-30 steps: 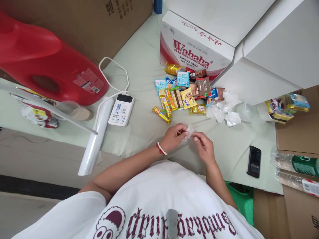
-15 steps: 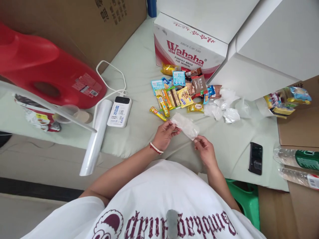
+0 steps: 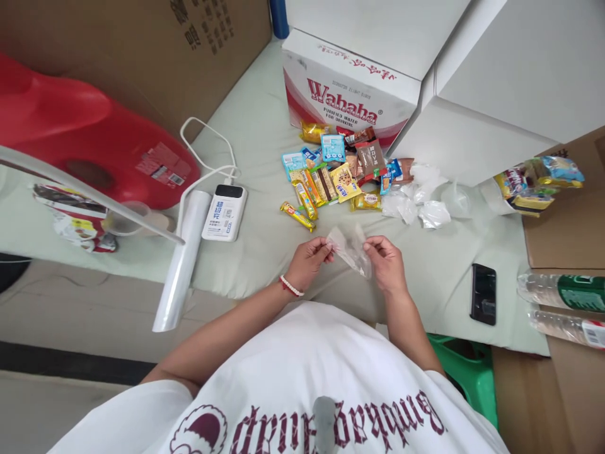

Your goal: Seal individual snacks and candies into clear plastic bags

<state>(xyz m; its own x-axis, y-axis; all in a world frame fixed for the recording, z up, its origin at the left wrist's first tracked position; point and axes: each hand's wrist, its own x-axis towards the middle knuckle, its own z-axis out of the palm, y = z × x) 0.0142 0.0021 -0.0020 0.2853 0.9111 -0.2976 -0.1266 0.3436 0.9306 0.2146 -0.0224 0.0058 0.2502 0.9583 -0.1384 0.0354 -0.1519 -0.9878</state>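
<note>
Clear thin plastic bag (image 3: pixel 350 250), crinkled and limp, pinched between both hands just above the pale green cloth-covered table (image 3: pixel 265 246). Left hand (image 3: pixel 309 260) closed on its upper left corner, fingertips tight; right hand (image 3: pixel 385 261) closed on the opposite edge. Film so slick and flimsy that a slipped pinch could probably drop it, or too hard a pull tear it. Just beyond the hands, a heap of small glossy snack packets (image 3: pixel 338 176) in yellow, blue and brown; to its right, crumpled clear bags (image 3: pixel 418 202). Further left of the left hand, a white boxy power bank (image 3: pixel 225 211). Well to the right, a flat black phone (image 3: pixel 483 294). Farthest back, a red-and-white cardboard carton (image 3: pixel 347 104).
</note>
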